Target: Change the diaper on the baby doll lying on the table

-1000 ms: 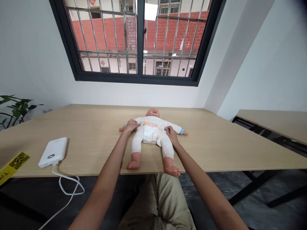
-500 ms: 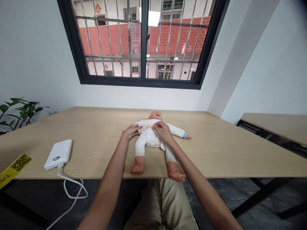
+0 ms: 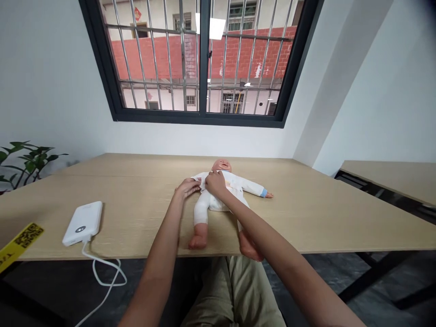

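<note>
A baby doll lies on its back on the table, head toward the window and feet at the near edge. It wears a white top with a blue cuff, white leggings and a white diaper around its hips. My left hand is at the doll's waist on the left side, fingertips closed on the diaper's side edge. Close beside it, my right hand lies over the doll's belly with curled fingers at the same side of the diaper. Its fingertips are mostly hidden, and my right forearm covers part of one doll leg.
On the left of the wooden table lies a white power bank, its cable hanging over the front edge. A yellow tag and a leafy plant are farther left. A barred window is behind.
My right hand has moved left across the doll's belly, from the middle of the diaper to its left side near my left hand. My left hand stays at the doll's waist.
</note>
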